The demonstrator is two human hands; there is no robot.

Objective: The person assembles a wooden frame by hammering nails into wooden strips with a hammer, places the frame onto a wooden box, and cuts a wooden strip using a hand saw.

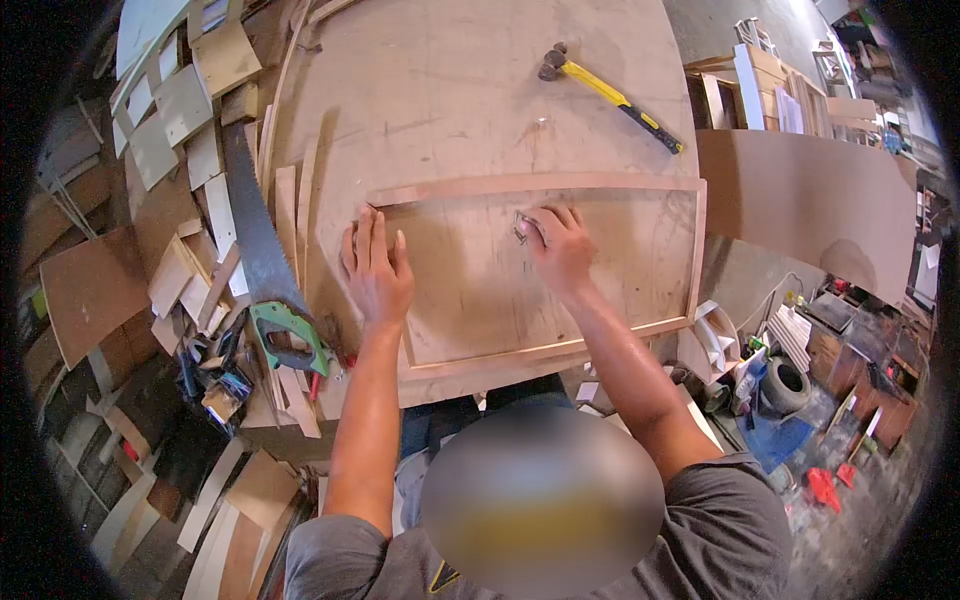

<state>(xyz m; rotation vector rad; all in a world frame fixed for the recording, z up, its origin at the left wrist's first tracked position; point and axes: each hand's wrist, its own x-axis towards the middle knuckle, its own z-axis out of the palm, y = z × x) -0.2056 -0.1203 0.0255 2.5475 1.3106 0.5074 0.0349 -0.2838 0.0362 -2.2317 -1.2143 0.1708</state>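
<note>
Our left hand (375,265) lies flat, fingers together, on the wooden frame (545,185); our right hand (560,245) pinches a small metal piece (521,228) on the surface (450,90).

You see a hammer (610,95) with yellow handle on the table, a green-handled saw (262,270) at left, wood scraps (180,110) around.

Head camera, high above workbench (450,90), facing steeply down, wide fisheye.
</note>
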